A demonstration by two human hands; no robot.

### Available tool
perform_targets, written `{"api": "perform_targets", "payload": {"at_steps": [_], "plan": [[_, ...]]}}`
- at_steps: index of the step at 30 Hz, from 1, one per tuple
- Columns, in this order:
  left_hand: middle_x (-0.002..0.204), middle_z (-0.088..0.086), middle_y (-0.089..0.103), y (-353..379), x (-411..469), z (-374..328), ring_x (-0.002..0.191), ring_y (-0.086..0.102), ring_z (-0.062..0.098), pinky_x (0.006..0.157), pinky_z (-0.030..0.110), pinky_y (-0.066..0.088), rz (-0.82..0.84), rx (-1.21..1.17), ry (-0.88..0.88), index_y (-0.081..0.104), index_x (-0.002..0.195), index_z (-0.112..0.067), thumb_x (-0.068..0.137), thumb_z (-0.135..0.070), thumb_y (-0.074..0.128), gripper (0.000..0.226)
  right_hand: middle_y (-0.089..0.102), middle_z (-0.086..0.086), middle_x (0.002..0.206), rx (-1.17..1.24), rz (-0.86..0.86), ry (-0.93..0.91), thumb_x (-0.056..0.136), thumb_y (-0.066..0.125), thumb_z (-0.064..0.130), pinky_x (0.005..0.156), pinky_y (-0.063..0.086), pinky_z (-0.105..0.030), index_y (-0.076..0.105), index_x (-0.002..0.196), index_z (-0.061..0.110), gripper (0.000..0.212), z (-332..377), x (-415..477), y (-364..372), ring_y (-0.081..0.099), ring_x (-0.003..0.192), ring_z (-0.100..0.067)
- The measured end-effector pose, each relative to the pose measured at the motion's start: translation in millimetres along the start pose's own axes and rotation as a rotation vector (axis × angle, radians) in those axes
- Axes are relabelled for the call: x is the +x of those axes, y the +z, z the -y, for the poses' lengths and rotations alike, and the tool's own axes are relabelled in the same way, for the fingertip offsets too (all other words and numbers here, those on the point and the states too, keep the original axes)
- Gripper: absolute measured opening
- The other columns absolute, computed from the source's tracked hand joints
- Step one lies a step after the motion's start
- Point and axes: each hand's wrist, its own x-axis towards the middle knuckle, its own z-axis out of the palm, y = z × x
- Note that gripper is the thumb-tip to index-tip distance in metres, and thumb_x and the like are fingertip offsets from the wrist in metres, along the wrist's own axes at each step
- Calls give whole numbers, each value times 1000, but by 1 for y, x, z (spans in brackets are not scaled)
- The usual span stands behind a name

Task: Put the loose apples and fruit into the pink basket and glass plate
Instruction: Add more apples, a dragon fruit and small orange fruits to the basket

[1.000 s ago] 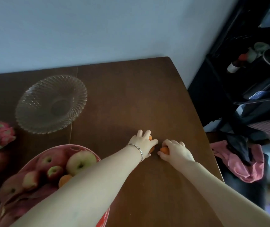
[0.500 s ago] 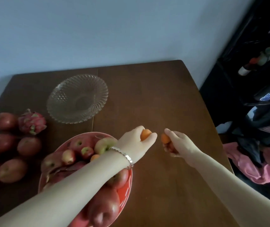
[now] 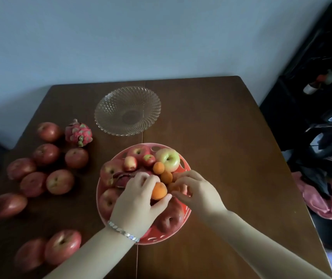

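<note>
Apples (image 3: 60,181), loose red ones, are scattered on the table (image 3: 221,127) well out to the left of the left hand (image 3: 139,200), and a dragon fruit (image 3: 78,132) sits at their far edge. The glass plate (image 3: 108,109) stands beyond that hand, apart from everything else. Coming in, I've got the left hand over the pink basket (image 3: 161,237), bracelet (image 3: 122,231) on the wrist, thumb and fingers curled round a small orange fruit (image 3: 158,191). The basket lies right under both hands, piled with red apples (image 3: 108,200). Two more orange pieces sit just ahead of the fingers, and a green apple (image 3: 169,159) is beyond those. The right hand (image 3: 198,191) is just beside the left, fingers bent down over something orange that's mostly hidden. I can't tell whether it grips or only touches. Well off to its right, past the table edge, lies a pink cloth (image 3: 326,200).
</note>
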Motion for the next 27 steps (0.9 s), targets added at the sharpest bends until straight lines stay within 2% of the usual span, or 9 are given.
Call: {"api": "perform_targets", "payload": {"at_steps": [2, 6, 10, 12, 15, 17, 20, 25, 27], "plan": [[98, 4, 58, -5, -9, -7, 86, 58, 22, 58, 26, 53, 13, 106, 30, 61, 96, -21, 73, -46, 69, 34, 58, 13, 97, 70, -61, 21, 78, 72, 26, 74, 48, -22, 73, 90, 23, 12, 0, 0, 5, 56, 84, -4], [124, 6, 37, 3, -10, -12, 113, 40, 23, 87, 27, 47, 209, 247, -120, 50, 118, -24, 86, -57, 46, 46, 66, 7, 95, 45, 41, -27, 79, 70, 21, 76, 47, -21, 74, 94, 24, 16, 5, 1, 7, 57, 82, -6], [126, 10, 33, 6, -8, -15, 111, 39, 27, 88, 30, 45, 242, 335, -127, 45, 121, -22, 89, -59, 35, 50, 58, 21, 85, 30, -47, 10, 81, 69, 20, 66, 42, -8, 72, 94, 23, 14, 5, -1, 1, 53, 70, 0], [128, 9, 31, 6, -7, -13, 111, 39, 27, 90, 31, 44, 241, 364, -114, 43, 122, -23, 89, -60, 32, 52, 62, 16, 84, 103, -71, 72, 82, 68, 26, 62, 43, -9, 69, 92, 29, 10, 6, -1, -2, 52, 63, 0], [125, 9, 32, 6, -4, -11, 110, 39, 26, 92, 31, 44, 216, 299, -108, 43, 126, -23, 87, -62, 36, 56, 65, 10, 88, 208, 127, 196, 82, 66, 40, 61, 46, -15, 66, 96, 33, 16, 17, -2, -4, 56, 61, -3], [124, 8, 30, 4, -4, -8, 111, 39, 25, 94, 31, 45, 227, 252, -102, 43, 126, -23, 85, -60, 43, 56, 63, 12, 94, 76, 241, 193, 80, 65, 46, 63, 45, -14, 64, 104, 33, 27, 24, -4, 0, 57, 70, -3], [125, 6, 28, -7, -10, -1, 114, 36, 23, 97, 31, 43, 217, 164, -111, 46, 116, -20, 76, -58, 59, 57, 62, 9, 100, -76, 197, 150, 79, 65, 49, 73, 52, -28, 64, 103, 31, 30, 32, -3, 9, 58, 83, -10], [111, -4, 23, -18, -28, 26, 108, 41, 16, 94, 22, 43, 67, -26, -74, 58, 106, -18, 81, -23, 63, 26, 63, 5, 98, -134, 164, 201, 79, 64, 50, 70, 50, -31, 64, 101, 30, 30, 37, 2, 15, 57, 81, -12], [109, -2, 30, -12, -35, 33, 98, 39, 10, 92, 18, 40, 8, -43, 6, 62, 110, -17, 82, -10, 61, 29, 63, 5, 96, -153, 182, 207, 78, 65, 51, 70, 51, -33, 63, 103, 29, 33, 39, 3, 13, 58, 82, -13]]}}
